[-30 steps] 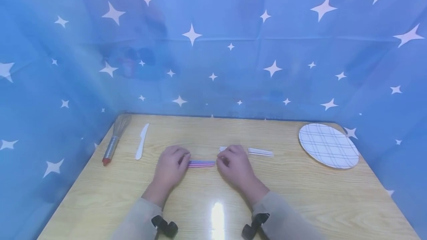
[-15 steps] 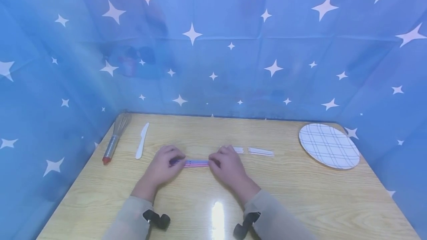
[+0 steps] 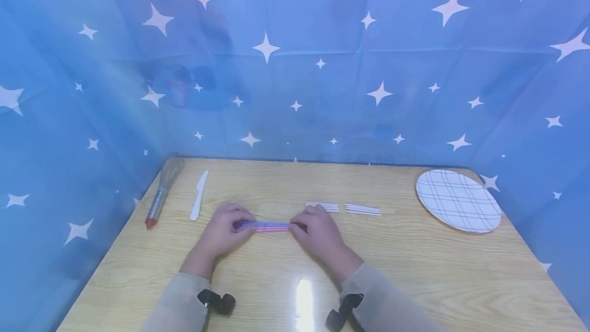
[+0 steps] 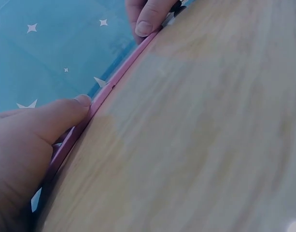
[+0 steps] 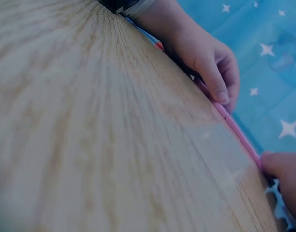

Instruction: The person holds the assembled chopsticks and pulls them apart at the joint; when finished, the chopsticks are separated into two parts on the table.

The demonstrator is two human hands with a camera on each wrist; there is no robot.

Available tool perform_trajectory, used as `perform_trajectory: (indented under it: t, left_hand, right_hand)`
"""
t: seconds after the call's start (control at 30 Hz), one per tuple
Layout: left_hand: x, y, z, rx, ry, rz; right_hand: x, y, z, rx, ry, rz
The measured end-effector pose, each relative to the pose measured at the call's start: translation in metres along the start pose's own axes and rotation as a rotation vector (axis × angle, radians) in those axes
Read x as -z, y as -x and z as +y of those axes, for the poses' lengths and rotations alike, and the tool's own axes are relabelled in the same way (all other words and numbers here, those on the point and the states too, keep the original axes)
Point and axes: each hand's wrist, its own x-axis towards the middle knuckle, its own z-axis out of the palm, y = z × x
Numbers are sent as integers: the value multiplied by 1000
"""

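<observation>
Several thin pink and purple sticks (image 3: pixel 272 226) lie side by side on the table in the head view. My left hand (image 3: pixel 226 229) grips them at the left, thumb in front and fingers behind. At their right end my right hand (image 3: pixel 319 232) pinches them between thumb and fingertips. The left wrist view has a pink stick (image 4: pixel 121 72) running along the tabletop from the left thumb to the other hand. A small dark mark shows on it. In the right wrist view the pink stick (image 5: pixel 239 133) spans both hands. The sticks' covered ends are hidden.
Two rows of white sticks (image 3: pixel 362 210) lie behind my right hand. A white knife (image 3: pixel 199 196) and a whisk (image 3: pixel 161 191) with a red handle end are at the left. A checked oval plate (image 3: pixel 458 201) sits at the far right. A blue star-patterned cloth (image 3: pixel 295 76) hangs behind.
Both hands have shifted a little left on the sticks, the right one uncovering more of the white row behind it. Over the last half second they have stayed nearly still.
</observation>
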Motion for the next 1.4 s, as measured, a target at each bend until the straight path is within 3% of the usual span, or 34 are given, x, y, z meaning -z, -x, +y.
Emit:
perform_trajectory:
  t: [0.2,0.73,1.13,1.4]
  left_hand:
    - [-2,-2,2,45,-3,-16]
    - [-4,-6,1,35,-6,-6]
    - [-6,-4,-1,43,35,69]
    - [-7,-3,4,78,-25,123]
  right_hand:
    - [4,0,-1,-58,-40,-47]
    - [9,-1,-4,-107,-165,-44]
    - [3,2,-2,-121,-174,-38]
    - [4,2,-4,-136,-185,-10]
